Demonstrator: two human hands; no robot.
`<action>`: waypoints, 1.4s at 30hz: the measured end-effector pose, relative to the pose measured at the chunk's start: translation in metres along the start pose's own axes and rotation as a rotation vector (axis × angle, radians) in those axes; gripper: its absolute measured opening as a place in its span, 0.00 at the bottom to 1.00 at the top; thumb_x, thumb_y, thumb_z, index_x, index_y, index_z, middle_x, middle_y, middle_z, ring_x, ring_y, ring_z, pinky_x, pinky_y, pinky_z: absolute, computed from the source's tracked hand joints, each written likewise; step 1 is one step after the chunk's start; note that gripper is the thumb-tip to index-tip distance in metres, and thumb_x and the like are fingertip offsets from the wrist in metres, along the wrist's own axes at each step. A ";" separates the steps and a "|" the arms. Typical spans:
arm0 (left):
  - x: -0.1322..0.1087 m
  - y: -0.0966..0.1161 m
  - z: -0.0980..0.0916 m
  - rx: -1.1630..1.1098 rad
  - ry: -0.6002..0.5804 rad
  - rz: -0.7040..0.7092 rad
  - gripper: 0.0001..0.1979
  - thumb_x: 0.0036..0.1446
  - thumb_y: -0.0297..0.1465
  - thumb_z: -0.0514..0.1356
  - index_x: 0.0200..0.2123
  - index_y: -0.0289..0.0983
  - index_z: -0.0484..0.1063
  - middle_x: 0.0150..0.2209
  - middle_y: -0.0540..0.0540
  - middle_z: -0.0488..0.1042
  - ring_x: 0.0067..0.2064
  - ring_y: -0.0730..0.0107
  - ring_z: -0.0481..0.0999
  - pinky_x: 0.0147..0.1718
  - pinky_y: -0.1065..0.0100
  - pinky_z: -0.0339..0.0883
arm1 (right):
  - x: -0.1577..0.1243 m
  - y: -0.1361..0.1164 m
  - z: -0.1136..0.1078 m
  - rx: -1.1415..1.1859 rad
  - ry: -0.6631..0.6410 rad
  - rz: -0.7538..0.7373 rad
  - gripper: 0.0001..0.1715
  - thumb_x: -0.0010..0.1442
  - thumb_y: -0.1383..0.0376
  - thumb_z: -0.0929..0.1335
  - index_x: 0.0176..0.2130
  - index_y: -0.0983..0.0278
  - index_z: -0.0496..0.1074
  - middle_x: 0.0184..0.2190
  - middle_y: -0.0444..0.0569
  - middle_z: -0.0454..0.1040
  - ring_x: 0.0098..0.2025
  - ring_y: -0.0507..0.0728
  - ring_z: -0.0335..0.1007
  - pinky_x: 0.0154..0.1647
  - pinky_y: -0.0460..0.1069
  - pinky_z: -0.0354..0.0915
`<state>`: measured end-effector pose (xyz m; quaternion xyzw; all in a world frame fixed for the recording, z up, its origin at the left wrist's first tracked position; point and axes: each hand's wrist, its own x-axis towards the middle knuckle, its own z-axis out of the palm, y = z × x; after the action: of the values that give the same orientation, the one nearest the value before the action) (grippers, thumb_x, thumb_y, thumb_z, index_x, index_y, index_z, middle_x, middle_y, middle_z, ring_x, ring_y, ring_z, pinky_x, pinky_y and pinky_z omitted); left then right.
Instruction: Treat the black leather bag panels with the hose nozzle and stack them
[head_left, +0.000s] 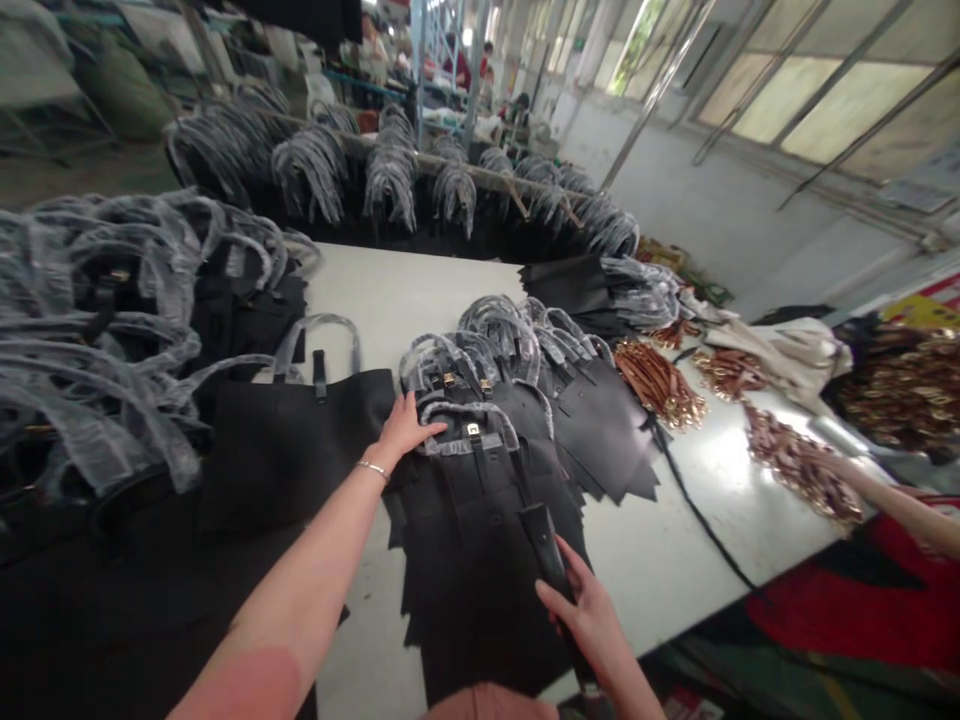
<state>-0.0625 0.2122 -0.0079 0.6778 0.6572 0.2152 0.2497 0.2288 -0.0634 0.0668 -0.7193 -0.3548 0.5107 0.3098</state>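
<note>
A stack of black bag panels (480, 520) with plastic-wrapped handles lies on the white table (397, 290) in front of me. My left hand (405, 428) rests flat on the top edge of the stack, fingers spread beside a wrapped handle (469, 412) and its gold clasp. My right hand (581, 610) is closed around a black handheld tool (546, 545) that lies on the top panel near the table's front edge. A black cord (694, 510) runs from the stack across the table to the right.
Piles of wrapped black bags (112, 330) fill the left side, and more hang over a rail (390, 170) at the back. Bundles of brown straps with gold hardware (660, 385) lie to the right. Another person's arm (900, 505) reaches in at far right.
</note>
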 end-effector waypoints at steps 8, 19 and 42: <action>-0.001 -0.013 0.025 -0.055 0.042 0.117 0.48 0.49 0.44 0.66 0.64 0.28 0.47 0.65 0.27 0.53 0.66 0.48 0.54 0.61 0.57 0.54 | 0.016 -0.004 -0.013 -0.038 -0.047 0.100 0.43 0.54 0.55 0.70 0.64 0.64 0.56 0.26 0.41 0.71 0.18 0.49 0.63 0.16 0.44 0.62; -0.010 -0.014 0.032 -0.090 0.086 0.122 0.42 0.51 0.41 0.65 0.63 0.32 0.52 0.64 0.30 0.53 0.66 0.47 0.52 0.61 0.55 0.55 | 0.074 -0.034 -0.010 0.130 0.035 0.072 0.30 0.55 0.57 0.71 0.55 0.59 0.64 0.21 0.37 0.66 0.16 0.48 0.63 0.13 0.41 0.59; -0.018 0.025 0.021 -0.189 0.177 0.176 0.30 0.53 0.27 0.63 0.60 0.38 0.62 0.66 0.40 0.54 0.64 0.53 0.58 0.63 0.56 0.53 | 0.075 -0.031 -0.061 0.056 0.023 0.115 0.22 0.53 0.52 0.71 0.43 0.62 0.68 0.21 0.38 0.66 0.16 0.49 0.64 0.13 0.42 0.60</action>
<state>-0.0305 0.1931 -0.0086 0.6846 0.5916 0.3561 0.2337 0.2974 0.0107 0.0712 -0.7353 -0.2950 0.5290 0.3042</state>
